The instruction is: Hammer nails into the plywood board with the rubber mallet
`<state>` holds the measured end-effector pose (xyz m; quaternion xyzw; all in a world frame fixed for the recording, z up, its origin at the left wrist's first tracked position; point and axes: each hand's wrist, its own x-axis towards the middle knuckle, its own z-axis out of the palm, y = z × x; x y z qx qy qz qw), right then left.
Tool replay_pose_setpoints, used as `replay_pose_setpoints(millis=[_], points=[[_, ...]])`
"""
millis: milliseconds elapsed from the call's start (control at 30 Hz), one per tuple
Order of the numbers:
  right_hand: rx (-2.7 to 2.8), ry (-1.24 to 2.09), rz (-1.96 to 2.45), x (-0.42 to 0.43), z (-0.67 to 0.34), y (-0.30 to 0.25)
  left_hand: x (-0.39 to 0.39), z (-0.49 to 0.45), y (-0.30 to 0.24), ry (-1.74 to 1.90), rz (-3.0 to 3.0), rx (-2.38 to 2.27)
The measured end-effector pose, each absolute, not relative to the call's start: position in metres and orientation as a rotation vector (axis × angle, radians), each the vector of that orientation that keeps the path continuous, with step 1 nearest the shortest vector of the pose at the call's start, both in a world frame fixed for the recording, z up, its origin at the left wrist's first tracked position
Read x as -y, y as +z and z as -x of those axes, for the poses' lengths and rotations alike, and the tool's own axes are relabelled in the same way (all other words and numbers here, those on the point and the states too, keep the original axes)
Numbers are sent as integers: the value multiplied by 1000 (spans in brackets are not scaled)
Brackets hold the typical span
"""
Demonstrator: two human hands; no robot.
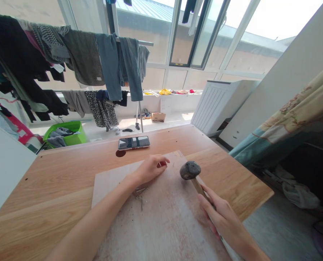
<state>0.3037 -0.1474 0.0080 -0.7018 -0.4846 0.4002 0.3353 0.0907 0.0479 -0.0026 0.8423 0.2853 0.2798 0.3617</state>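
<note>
My right hand [218, 214] is wrapped round the wooden handle of a mallet [190, 170] with a dark, rounded head. The mallet's head is raised over the right side of a pale wooden board [161, 224]. My left hand [152, 168] rests near the board's far edge, its fingers curled towards the thumb; whatever they pinch is too small to make out. Just right of those fingertips, a thin nail [173, 164] stands up from the board. Several loose nails [141, 198] lie in a small heap on the board beside my left forearm.
The board lies on a wood-grain table [42, 203]. Beyond it, a phone [133, 143] lies near a round hole in the tabletop. Laundry [82, 58] hangs on a rack behind, with a green basket [80, 136] below. A curtain [283, 116] hangs at the right.
</note>
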Motion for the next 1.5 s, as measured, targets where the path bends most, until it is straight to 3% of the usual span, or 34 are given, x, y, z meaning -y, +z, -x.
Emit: replay_pose_setpoints(millis=[400, 1267, 1500], points=[[1360, 1034, 1655, 104, -276, 35, -48, -91, -12, 766, -1926, -734], [1468, 971, 1747, 106, -268, 38, -49, -93, -11, 797, -1988, -741], [1450, 1021, 1748, 106, -269, 32, -45, -68, 28, 437, -2305, -793]])
